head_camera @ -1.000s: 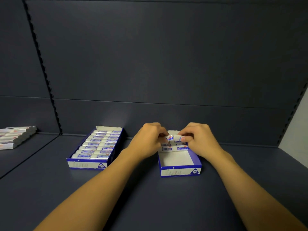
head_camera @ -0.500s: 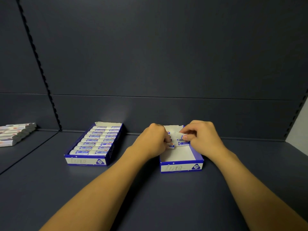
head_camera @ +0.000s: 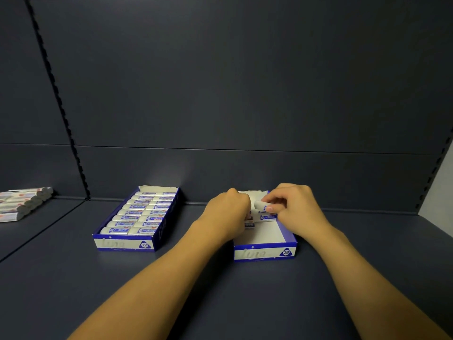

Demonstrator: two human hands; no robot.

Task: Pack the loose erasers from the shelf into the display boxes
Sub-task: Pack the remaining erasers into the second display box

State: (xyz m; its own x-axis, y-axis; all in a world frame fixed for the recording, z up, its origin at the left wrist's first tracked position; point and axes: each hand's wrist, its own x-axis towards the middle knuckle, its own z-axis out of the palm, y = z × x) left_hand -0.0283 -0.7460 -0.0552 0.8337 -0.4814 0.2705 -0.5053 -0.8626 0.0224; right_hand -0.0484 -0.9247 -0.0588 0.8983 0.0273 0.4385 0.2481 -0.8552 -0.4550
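Dark grey metal shelf (head_camera: 220,290), bearing everything shown. Well to the left of the grip stands a full blue-and-white cardboard display box (head_camera: 127,244), its white paper-sleeved erasers lying in two packed columns. Farther left still, on the neighbouring shelf section, lies a loose stack of white sleeved erasers (head_camera: 19,204) not yet packed.

Directly beneath the grip sits the second blue-and-white cardboard display box (head_camera: 264,252), filled only at its far end; the near part of its white floor is bare.

The left hand (head_camera: 226,212) is curled over the rows already laid in this box; what its fingers hold cannot be told, as its back hides them. The right hand (head_camera: 291,207) pinches a single white eraser (head_camera: 261,205) between thumb and fingertips, just above the laid rows.

Compared with half a second earlier, both hands have settled slightly lower and closer to the far rows, and the pinched eraser lies nearer flat. This suggests the piece is about to be seated as the next in its row; most of this box remains to be filled.
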